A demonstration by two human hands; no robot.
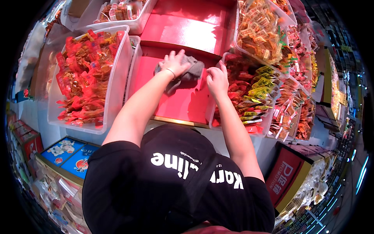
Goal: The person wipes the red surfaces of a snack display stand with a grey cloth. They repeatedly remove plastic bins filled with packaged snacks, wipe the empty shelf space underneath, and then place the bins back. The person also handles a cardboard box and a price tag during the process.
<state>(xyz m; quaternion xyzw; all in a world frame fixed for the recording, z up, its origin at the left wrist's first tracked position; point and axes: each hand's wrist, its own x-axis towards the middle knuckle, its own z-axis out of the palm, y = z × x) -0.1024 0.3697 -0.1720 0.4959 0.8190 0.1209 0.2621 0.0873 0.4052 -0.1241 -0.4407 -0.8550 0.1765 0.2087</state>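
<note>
My left hand (175,65) lies over a crumpled grey cloth (194,68), its fingers spread across it. The cloth rests on the red floor of a display compartment (175,106) with a gold front edge. My right hand (217,79) is at the left rim of a clear plastic bin (212,112), thumb to the compartment side and fingers partly curled. Whether it grips the rim is hidden. That bin holds red and yellow snack packets (260,87).
At left stands a translucent bin (117,76) of red-wrapped snacks (87,73). Behind lies another red compartment (181,20), shiny under the light. A bin of small orange packets (257,32) stands at the far right. Lower displays, blue (68,153) and red (280,172), flank me.
</note>
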